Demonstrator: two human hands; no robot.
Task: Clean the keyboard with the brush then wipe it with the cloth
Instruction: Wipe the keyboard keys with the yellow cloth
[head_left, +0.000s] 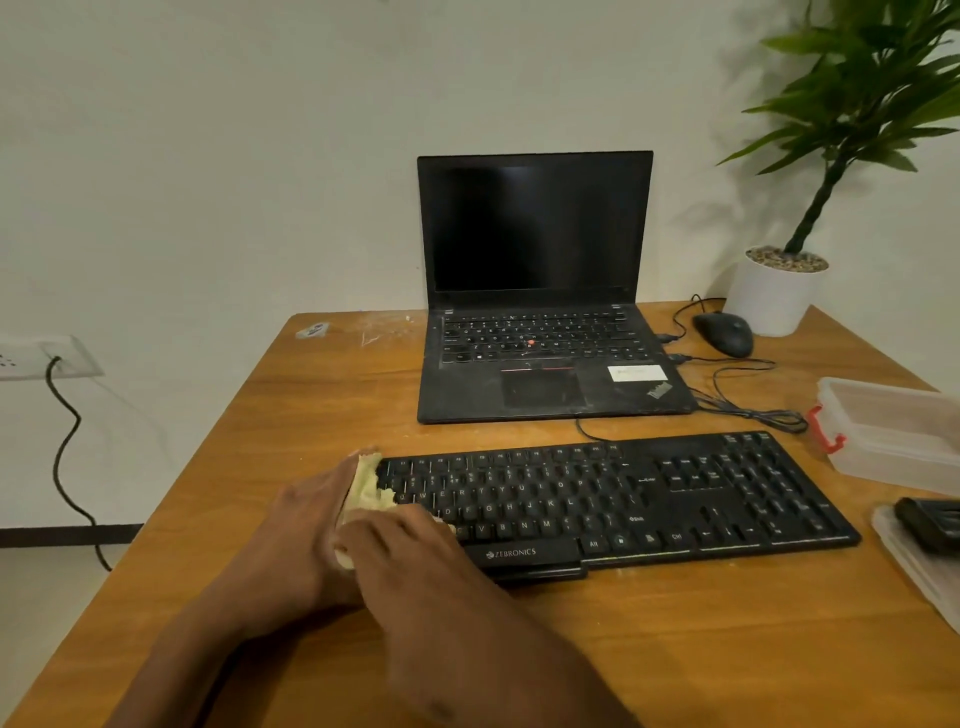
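Observation:
A black Zebronics keyboard (649, 499) lies across the wooden desk (675, 639) in front of me. A crumpled pale yellow cloth (370, 488) sits on its left end. My right hand (410, 551) lies on top of the cloth with its fingers curled into it, over the lower left keys. My left hand (304, 525) rests against the keyboard's left edge, its straight fingers touching the cloth's outer side. A dark object that may be the brush (930, 525) lies on a clear lid at the right edge, partly cut off.
An open black laptop (540, 322) stands behind the keyboard. Its cables run to a black mouse (724, 332) and a white plant pot (774, 296) at back right. A clear plastic box with a red clasp (893, 431) sits at right. A wall socket (36, 358) with a cord is at left.

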